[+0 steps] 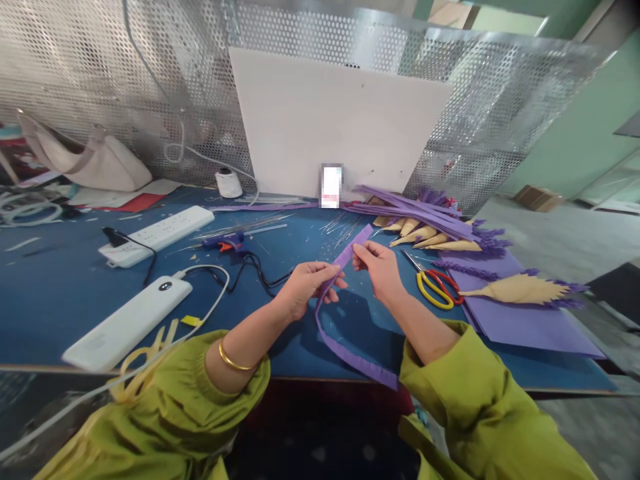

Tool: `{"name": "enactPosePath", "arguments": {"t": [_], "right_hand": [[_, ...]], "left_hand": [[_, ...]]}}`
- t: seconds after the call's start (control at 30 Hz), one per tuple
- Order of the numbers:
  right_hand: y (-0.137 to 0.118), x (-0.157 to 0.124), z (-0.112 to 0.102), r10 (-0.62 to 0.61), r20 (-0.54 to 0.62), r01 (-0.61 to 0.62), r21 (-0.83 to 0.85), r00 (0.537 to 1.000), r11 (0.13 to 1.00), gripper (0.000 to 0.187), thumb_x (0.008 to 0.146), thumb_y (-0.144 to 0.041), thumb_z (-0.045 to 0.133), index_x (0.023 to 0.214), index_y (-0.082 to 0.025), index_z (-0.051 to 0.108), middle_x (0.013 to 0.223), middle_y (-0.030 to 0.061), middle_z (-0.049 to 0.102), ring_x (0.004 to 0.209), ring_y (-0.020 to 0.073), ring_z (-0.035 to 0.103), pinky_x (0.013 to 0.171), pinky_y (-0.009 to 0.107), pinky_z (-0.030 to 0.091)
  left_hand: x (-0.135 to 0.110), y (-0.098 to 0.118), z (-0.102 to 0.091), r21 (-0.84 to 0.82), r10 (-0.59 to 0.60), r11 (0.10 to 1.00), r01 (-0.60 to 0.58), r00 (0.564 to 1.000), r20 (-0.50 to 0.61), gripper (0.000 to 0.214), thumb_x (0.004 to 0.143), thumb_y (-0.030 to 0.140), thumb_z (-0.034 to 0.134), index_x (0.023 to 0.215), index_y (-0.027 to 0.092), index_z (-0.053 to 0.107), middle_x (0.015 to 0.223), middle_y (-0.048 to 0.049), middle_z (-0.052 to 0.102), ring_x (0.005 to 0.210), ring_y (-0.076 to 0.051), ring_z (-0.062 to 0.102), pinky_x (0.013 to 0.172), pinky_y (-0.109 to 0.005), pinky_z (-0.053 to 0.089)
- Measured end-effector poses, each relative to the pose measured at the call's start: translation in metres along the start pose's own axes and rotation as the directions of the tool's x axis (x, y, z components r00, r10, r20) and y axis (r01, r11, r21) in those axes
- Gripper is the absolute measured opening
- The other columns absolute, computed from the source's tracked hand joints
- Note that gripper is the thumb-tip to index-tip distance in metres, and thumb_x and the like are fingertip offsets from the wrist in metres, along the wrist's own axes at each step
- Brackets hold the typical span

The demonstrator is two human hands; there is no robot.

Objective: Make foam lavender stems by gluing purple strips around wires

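Note:
A long purple foam strip [345,347] runs from the blue table [60,293] down over its front edge. My left hand [307,287] pinches the strip near its upper part. My right hand [380,267] pinches it a little higher, close to the strip's far end, which points away from me. Both hands hover just above the table, a hand's width apart. Yellow-green sleeves cover both forearms, and a gold bangle sits on my left wrist.
Scissors [434,285] with yellow and red handles lie right of my right hand. Purple sheets [520,320], paper cones and lavender-like stems [520,290] fill the right side. A glue gun [225,244], power strip [157,235] and white power bank [130,323] lie left. A white board [340,127] leans on perforated metal behind.

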State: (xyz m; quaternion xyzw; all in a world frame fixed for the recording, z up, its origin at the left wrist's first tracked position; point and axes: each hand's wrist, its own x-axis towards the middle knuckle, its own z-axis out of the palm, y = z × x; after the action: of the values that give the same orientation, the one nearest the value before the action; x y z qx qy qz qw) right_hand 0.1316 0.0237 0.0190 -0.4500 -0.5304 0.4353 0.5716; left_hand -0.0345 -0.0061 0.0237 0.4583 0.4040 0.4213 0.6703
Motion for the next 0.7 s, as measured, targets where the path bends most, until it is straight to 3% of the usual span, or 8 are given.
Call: {"name": "enactPosePath", "arguments": {"t": [0.17, 0.33, 0.47, 0.6, 0.7], "right_hand": [[-0.001, 0.013, -0.012, -0.029, -0.134, 0.032, 0.026, 0.991, 0.999, 0.03, 0.077, -0.045, 0.064, 0.067, -0.019, 0.055, 0.055, -0.002, 0.058, 0.05, 0.011, 0.056, 0.052, 0.023, 0.045], [0.004, 0.023, -0.018, 0.023, -0.222, 0.007, 0.13, 0.975, 0.992, 0.029, 0.074, -0.046, 0.065, 0.072, -0.02, 0.051, 0.057, -0.0043, 0.058, 0.042, 0.0092, 0.054, 0.043, 0.021, 0.042], [0.008, 0.025, -0.019, 0.033, -0.203, -0.01, 0.11, 0.979, 0.994, 0.028, 0.075, -0.045, 0.063, 0.073, -0.02, 0.052, 0.057, -0.0046, 0.058, 0.042, 0.0086, 0.054, 0.042, 0.021, 0.042], [0.007, 0.022, -0.016, 0.035, -0.157, -0.018, 0.105, 0.987, 0.994, 0.027, 0.075, -0.044, 0.065, 0.073, -0.018, 0.054, 0.063, -0.0034, 0.061, 0.042, 0.0079, 0.055, 0.043, 0.02, 0.043], [0.007, 0.017, -0.011, 0.071, -0.103, -0.059, 0.11, 0.992, 0.992, 0.029, 0.073, -0.043, 0.068, 0.071, -0.018, 0.054, 0.063, -0.003, 0.062, 0.042, 0.0079, 0.056, 0.043, 0.02, 0.043]], "left_hand": [[-0.001, 0.0, -0.005, 0.014, -0.088, 0.996, 0.087, 0.988, 0.13, 0.024, 0.069, 0.033, 0.078, 0.082, 0.013, 0.073, 0.079, -0.012, 0.074, 0.055, -0.015, 0.066, 0.053, -0.023, 0.051], [-0.003, 0.0, -0.009, 0.077, -0.16, 0.987, 0.143, 0.935, 0.316, 0.022, 0.067, 0.03, 0.079, 0.081, 0.014, 0.074, 0.079, -0.0118, 0.074, 0.058, -0.014, 0.066, 0.054, -0.021, 0.051], [-0.007, 0.005, -0.01, 0.128, -0.195, 0.98, 0.155, 0.893, 0.406, 0.02, 0.069, 0.03, 0.078, 0.08, 0.015, 0.073, 0.072, -0.0099, 0.073, 0.05, -0.012, 0.062, 0.047, -0.019, 0.046], [-0.008, 0.009, -0.011, 0.307, -0.256, 0.943, 0.126, 0.866, 0.43, 0.021, 0.07, 0.032, 0.075, 0.083, 0.015, 0.073, 0.065, -0.0079, 0.07, 0.046, -0.013, 0.061, 0.043, -0.019, 0.042], [-0.006, 0.008, -0.01, 0.383, -0.232, 0.92, 0.076, 0.896, 0.379, 0.027, 0.072, 0.038, 0.073, 0.088, 0.016, 0.071, 0.073, -0.009, 0.072, 0.058, -0.017, 0.067, 0.046, -0.02, 0.045]]}}
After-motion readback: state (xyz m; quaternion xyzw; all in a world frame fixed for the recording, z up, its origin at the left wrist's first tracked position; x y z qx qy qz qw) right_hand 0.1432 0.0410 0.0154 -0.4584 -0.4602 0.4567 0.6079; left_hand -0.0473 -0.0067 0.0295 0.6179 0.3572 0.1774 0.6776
